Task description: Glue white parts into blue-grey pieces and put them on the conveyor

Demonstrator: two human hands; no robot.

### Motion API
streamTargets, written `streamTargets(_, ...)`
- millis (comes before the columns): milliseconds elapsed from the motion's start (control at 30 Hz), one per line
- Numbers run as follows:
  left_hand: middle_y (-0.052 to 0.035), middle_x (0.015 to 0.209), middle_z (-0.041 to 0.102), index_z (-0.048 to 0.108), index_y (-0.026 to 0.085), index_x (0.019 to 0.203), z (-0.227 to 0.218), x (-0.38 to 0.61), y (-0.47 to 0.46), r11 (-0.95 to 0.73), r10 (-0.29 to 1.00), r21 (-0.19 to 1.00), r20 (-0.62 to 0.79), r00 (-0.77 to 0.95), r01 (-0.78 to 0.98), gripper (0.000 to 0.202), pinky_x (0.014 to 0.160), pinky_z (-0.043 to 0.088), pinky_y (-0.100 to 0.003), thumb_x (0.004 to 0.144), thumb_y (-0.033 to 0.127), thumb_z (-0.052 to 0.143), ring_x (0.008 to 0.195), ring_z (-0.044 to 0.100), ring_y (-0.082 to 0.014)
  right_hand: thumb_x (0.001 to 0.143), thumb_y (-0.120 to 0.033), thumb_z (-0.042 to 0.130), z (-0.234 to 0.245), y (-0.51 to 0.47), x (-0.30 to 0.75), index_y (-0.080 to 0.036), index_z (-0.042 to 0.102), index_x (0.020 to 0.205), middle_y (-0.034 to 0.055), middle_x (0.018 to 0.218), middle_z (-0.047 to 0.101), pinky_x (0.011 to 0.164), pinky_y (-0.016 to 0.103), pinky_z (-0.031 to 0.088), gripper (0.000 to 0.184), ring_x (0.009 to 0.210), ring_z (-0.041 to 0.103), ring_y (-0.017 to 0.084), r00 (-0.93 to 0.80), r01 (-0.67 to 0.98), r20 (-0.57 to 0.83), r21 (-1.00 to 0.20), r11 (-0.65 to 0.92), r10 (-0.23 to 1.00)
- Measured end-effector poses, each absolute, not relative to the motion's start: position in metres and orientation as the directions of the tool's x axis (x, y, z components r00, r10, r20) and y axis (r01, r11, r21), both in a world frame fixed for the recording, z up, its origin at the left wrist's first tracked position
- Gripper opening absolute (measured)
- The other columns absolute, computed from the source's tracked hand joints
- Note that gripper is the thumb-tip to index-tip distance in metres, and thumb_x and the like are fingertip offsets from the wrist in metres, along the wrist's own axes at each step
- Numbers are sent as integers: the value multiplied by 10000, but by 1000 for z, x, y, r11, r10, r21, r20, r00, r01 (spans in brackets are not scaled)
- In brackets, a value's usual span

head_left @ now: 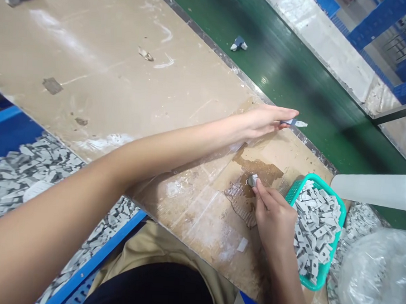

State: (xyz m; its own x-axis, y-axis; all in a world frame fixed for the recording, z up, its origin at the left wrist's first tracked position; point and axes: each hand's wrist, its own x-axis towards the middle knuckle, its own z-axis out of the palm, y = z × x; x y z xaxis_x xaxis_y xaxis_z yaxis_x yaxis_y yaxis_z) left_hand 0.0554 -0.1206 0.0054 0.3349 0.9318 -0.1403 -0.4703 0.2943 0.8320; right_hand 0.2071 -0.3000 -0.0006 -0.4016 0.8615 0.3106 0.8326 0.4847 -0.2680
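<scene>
Our right hand (274,219) pinches 1 grey part (252,180) beside a teal basket (336,213) of grey parts (316,226); our left hand (264,121) grips 1 piece (295,123).

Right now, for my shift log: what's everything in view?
Mesh basket: one, teal, at the board's right end.
Flat parts: many, grey and white, heaped in the basket.
Bin: one, blue, lower left, heaped with similar parts.
Plastic bag: one, clear, lower right, beside more parts.
White panel: one, white, right edge, above the basket.
Board: one, beige, scuffed, with a wet brown patch.
Belt: one, green, beyond the board, carrying one small blue-and-white piece.
Left hand: bare, pinching a small grey piece above the board.
Right hand: bare, holding a grey part to the brown patch.
</scene>
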Motion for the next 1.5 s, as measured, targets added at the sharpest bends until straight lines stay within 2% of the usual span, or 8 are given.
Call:
streamTargets(133,-66,883,700,607,71,1215,10,27,-159,334,938,787,-222,267,-519,446,953,453,-329,789,-47,665,816,644,-105,1000,-191,481,-4,-299,207,-150,752,1104,70,883,781,673,217,575,293,714,723,138,-416,825,340,-249,508,843)
streamTargets(333,-52,802,711,691,87,1044,8,13,-186,464,883,679,-305,357,-569,298,870,466,-284,773,-38,692,743,641,-92,1001,-180,475,-5,-299,207,-155,752,1100,66,873,779,662,223,565,296,697,719,138,-411,824,331,-263,501,849)
streamTargets(533,-98,912,724,637,125,1208,6,5,-203,480,872,602,-249,421,-639,386,891,539,-373,840,9,647,909,712,-194,1007,-199,476,-4,-299,207,-150,754,1100,67,875,780,686,221,576,297,722,726,143,-405,823,346,-266,502,846)
streamTargets(767,-78,889,730,665,103,1083,-4,8,-209,472,879,641,-297,372,-605,357,840,551,-274,751,-4,741,811,716,-133,984,-201,538,0,-298,208,-186,759,1103,48,869,783,657,198,580,251,716,730,129,-352,800,400,-342,494,846)
streamTargets(933,-63,840,749,725,99,910,-9,11,-214,354,911,856,-223,347,-377,305,793,564,-274,631,18,816,752,713,-140,935,-137,607,9,-299,206,-172,764,1094,62,913,790,712,209,595,227,762,741,137,-249,732,418,-509,452,874)
streamTargets(1033,-38,771,750,719,108,807,-5,14,-219,313,905,920,-213,368,-238,233,741,569,-245,619,-13,783,701,701,-124,904,-109,644,15,-301,206,-184,766,1097,64,949,790,747,226,605,240,811,748,149,-153,700,459,-575,424,875)
streamTargets(1300,-26,709,746,716,103,770,3,25,-236,371,845,898,-221,486,-237,224,697,588,-211,636,-75,694,652,702,-108,877,1,600,18,-305,210,-295,725,1188,23,1031,771,824,263,613,447,895,738,148,-135,605,556,-609,512,820)
streamTargets(1500,-13,693,747,718,110,731,4,27,-239,423,823,862,-236,517,-279,233,688,592,-193,606,-84,694,635,701,-100,867,32,584,17,-304,210,-276,729,1190,41,1014,768,827,254,608,470,897,732,146,-184,598,553,-594,539,813)
